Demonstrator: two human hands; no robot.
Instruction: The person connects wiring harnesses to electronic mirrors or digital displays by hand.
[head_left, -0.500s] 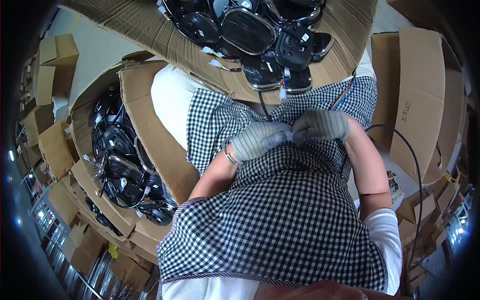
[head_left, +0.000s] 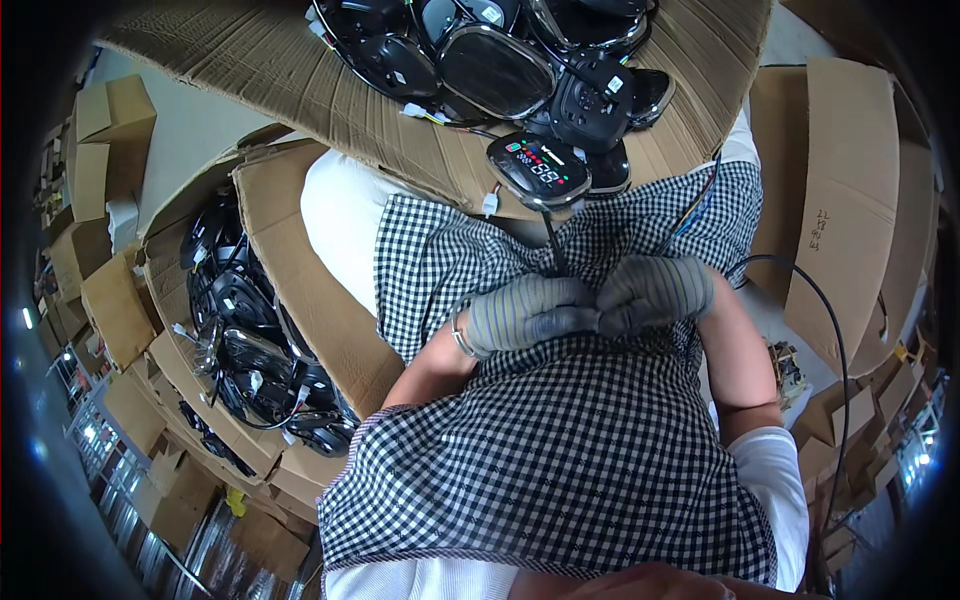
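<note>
My left hand (head_left: 530,312) and my right hand (head_left: 655,292), both in grey striped gloves, meet fingertip to fingertip above my lap. Both are closed in a pinch on a cable connector, which the fingers now hide. From the left hand a black cable (head_left: 554,243) leads up to a black oval display unit (head_left: 540,172), whose screen is lit with red, white and green marks. Coloured wires (head_left: 690,215) run from the right hand toward the right knee. The lit unit lies at the near edge of a cardboard sheet (head_left: 420,165).
More dark display units (head_left: 497,72) are heaped on the cardboard ahead. An open carton (head_left: 310,250) at the left holds several such units with white plugs. At the right stand cardboard flaps (head_left: 850,200), with a long black cable (head_left: 835,330) hanging past my right arm.
The near display unit has gone from dark to lit. Both hands have come slightly down toward me, and the whitish connector seen between their fingers is now covered.
</note>
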